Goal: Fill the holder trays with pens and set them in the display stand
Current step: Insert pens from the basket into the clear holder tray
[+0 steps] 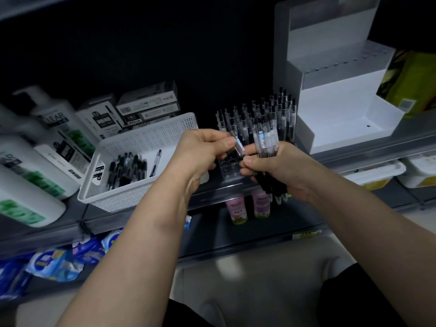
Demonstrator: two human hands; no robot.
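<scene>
Grip: left hand (203, 149) pinches single pen (238, 147); right hand (276, 166) clasps pen bundle (265, 138). Lower pen upright into empty holder tray (230, 164) hole.

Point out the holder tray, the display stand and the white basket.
holder tray (230, 168): head view, empty holes at its near end.
display stand (335, 102): head view, white wall of its lower step.
white basket (153, 135): head view, perforated back wall.

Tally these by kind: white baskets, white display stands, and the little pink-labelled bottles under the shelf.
White baskets: 1
White display stands: 1
Pink-labelled bottles: 2
Total: 4
</scene>
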